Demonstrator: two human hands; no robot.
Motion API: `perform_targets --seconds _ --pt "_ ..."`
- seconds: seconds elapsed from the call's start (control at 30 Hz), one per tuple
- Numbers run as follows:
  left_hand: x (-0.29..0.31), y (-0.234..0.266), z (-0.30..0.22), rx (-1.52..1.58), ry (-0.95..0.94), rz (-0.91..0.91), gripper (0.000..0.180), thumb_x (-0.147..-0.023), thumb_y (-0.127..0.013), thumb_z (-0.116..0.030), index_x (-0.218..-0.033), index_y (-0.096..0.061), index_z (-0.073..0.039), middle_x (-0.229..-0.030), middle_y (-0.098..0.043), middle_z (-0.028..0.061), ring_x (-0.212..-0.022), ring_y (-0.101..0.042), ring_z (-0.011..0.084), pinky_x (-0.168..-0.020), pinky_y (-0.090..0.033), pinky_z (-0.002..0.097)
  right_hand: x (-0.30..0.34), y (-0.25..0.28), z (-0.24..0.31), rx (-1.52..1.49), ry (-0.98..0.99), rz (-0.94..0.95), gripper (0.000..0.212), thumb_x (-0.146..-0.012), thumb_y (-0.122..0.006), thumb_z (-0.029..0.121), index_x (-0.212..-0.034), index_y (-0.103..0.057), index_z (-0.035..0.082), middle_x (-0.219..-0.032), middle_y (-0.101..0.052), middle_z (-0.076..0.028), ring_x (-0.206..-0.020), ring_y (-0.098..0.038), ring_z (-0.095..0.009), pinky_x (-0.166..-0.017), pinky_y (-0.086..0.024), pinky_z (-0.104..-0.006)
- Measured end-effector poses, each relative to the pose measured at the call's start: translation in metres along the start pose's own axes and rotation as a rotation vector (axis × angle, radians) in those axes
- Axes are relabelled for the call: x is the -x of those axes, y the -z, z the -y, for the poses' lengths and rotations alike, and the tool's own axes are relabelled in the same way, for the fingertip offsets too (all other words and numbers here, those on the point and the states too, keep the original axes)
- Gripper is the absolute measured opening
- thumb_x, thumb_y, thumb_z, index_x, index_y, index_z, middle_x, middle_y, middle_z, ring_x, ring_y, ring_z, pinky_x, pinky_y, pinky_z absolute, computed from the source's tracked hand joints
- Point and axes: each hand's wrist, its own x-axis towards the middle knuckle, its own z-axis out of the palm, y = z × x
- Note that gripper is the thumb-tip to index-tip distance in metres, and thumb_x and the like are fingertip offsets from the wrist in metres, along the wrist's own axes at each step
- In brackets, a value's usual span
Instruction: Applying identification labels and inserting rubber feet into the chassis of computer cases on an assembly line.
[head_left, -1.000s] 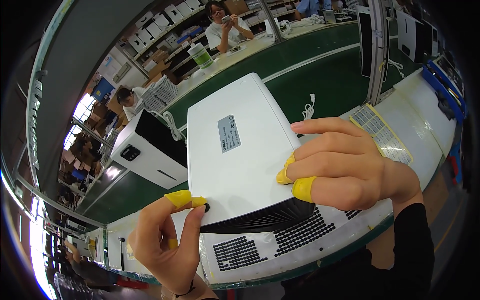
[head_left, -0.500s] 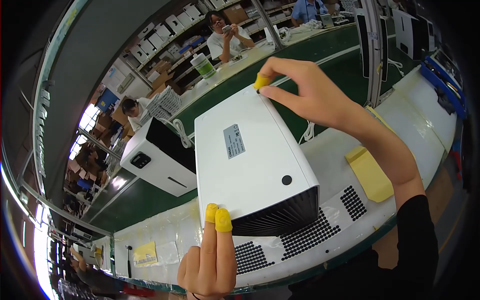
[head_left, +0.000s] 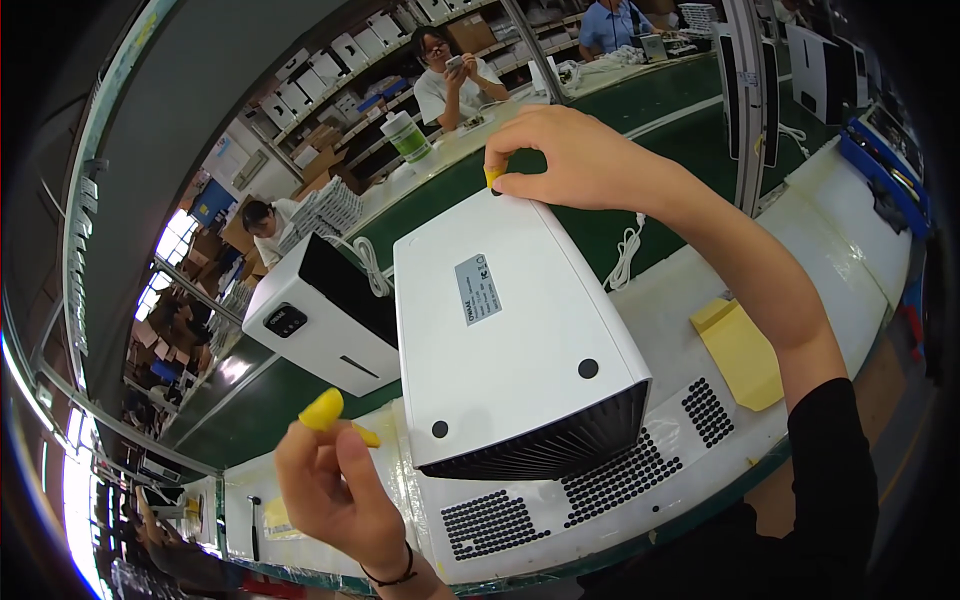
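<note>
A white box-shaped appliance (head_left: 520,300) with a black ribbed end and a grey label lies in front of me. Two black round pads (head_left: 588,369) sit on its near corners. At the far edge, my right hand (head_left: 545,155) pinches a dark round pad (head_left: 497,191) between thumb and a fingertip in a yellow finger cot, right by the far corner. My left hand (head_left: 340,485) is raised off the appliance's near left corner. Its fingers are bent and apart, with yellow finger cots (head_left: 322,409) on the tips, and nothing shows in them.
Sheets of black round pads (head_left: 490,525) lie on the bench's near side. A yellow paper (head_left: 740,355) is to the right. Another white appliance (head_left: 330,320) stands at the left, a white cable (head_left: 626,255) behind. A metal post (head_left: 748,120) rises at right. People sit across the line.
My left hand has lifted off the near left corner and moved left, uncovering a black pad there. My right hand has shifted slightly left along the far edge. The appliance has shifted slightly.
</note>
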Motion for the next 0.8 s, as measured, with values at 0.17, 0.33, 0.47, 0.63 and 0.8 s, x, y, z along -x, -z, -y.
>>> perform_targets --seconds 0.17,0.33,0.47,0.63,0.8 --pt "-0.015 -0.012 0.021 0.235 0.227 -0.070 0.024 -0.091 -0.052 0.001 -0.115 -0.053 0.004 -0.081 -0.055 0.0042 -0.065 -0.048 0.0057 -0.059 -0.038 0.0168 0.004 0.013 0.007 0.120 0.087 0.081 0.014 -0.083 -0.062 0.020 -0.086 -0.065 0.006 -0.092 -0.065 -0.006 -0.093 -0.059 -0.025 -0.082 -0.047 -0.0373" --pt "-0.024 -0.026 0.047 0.377 0.222 -0.064 0.037 -0.088 -0.056 0.004 -0.124 -0.047 0.002 -0.099 -0.052 0.0050 -0.084 -0.050 0.0092 -0.073 -0.042 0.0213 0.017 0.013 0.006 0.241 0.048 0.111 0.022 -0.089 -0.059 0.023 -0.101 -0.066 0.006 -0.096 -0.064 -0.007 -0.095 -0.058 -0.021 -0.084 -0.046 -0.0353" --pt "-0.043 -0.050 0.059 0.537 0.194 0.058 0.050 -0.080 -0.060 0.013 -0.126 -0.044 0.001 -0.109 -0.047 0.0063 -0.095 -0.050 0.0135 -0.085 -0.044 0.0263 0.011 -0.014 -0.008 -0.497 -0.371 0.175 0.040 -0.091 -0.056 0.028 -0.123 -0.055 0.003 -0.102 -0.064 -0.009 -0.101 -0.055 -0.015 -0.090 -0.042 -0.0306" --pt "-0.066 -0.071 0.075 0.524 0.186 0.217 0.049 -0.080 -0.062 0.013 -0.124 -0.045 0.001 -0.107 -0.049 0.0057 -0.095 -0.052 0.0137 -0.088 -0.046 0.0262 0.006 -0.028 -0.008 -0.798 -0.621 0.170 0.044 -0.088 -0.053 0.025 -0.127 -0.048 0.005 -0.110 -0.060 -0.010 -0.099 -0.054 -0.014 -0.088 -0.040 -0.0264" --pt "-0.083 -0.091 0.072 0.570 0.244 0.317 0.042 -0.081 -0.061 0.013 -0.119 -0.047 0.002 -0.104 -0.048 0.0055 -0.094 -0.055 0.0126 -0.087 -0.049 0.0234 0.002 -0.035 0.002 -0.926 -0.661 0.070 0.039 -0.086 -0.051 0.021 -0.122 -0.049 0.006 -0.102 -0.058 -0.008 -0.087 -0.053 -0.010 -0.077 -0.042 -0.0238"
